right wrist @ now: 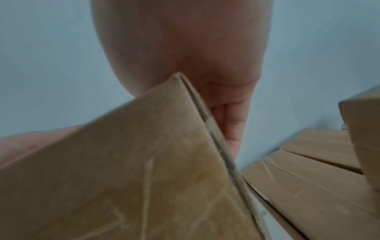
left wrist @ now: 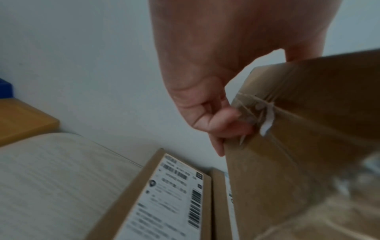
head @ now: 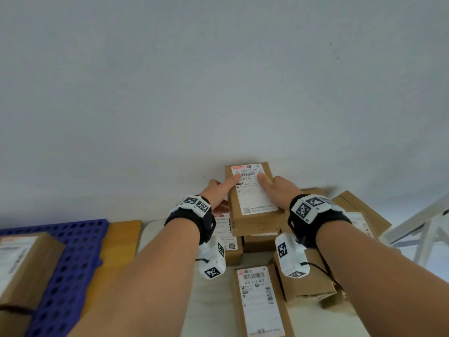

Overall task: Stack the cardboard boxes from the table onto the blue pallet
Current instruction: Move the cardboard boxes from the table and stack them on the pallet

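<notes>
both hands grip one labelled cardboard box above the counter's pile: left hand and right hand clasp its sides, thumbs on top. blue pallet sits left.

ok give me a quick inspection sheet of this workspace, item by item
surface: pale wood-grain table, bare at its left part.
job's things: held box raised over the pile; box pile on the table; labelled box flat at the near edge; blue pallet at left with one box on it.
clutter: nothing seen.
grippers: left hand and right hand grip the held box from either side, thumbs on its label.
cables: thin black cord from the right wrist camera.
surroundings: plain wall; yellow-brown board beside the pallet; white frame at right.
</notes>
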